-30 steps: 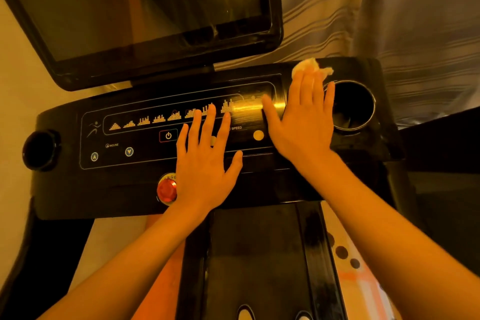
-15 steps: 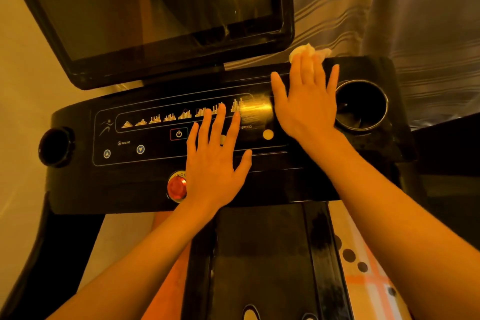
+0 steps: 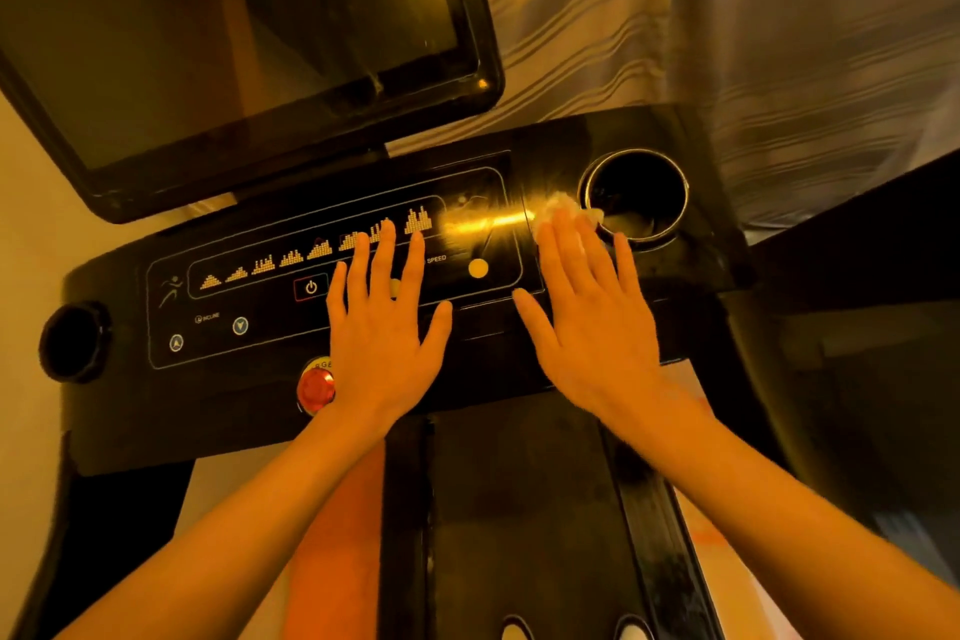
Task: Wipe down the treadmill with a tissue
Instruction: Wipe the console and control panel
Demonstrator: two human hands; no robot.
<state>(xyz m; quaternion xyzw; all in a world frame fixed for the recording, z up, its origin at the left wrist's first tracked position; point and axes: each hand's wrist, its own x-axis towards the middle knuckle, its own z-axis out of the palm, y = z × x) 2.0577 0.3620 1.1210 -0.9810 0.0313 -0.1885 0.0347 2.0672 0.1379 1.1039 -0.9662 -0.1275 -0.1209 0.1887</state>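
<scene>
Press the tissue (image 3: 558, 209) flat under the spread right hand (image 3: 592, 327), just beside the cup holder (image 3: 636, 195) near the right edge of the treadmill console (image 3: 561, 151). Brace with the spread, empty left hand (image 3: 382, 333) mid-panel; avoid the power button (image 3: 310, 287).

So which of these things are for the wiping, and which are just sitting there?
For the wiping:
- tissue, pressed under the right hand
- treadmill console
- left hand, resting flat on the console

Just sitting there:
- striped curtain
- red stop button
- cup holder
- dark screen
</scene>
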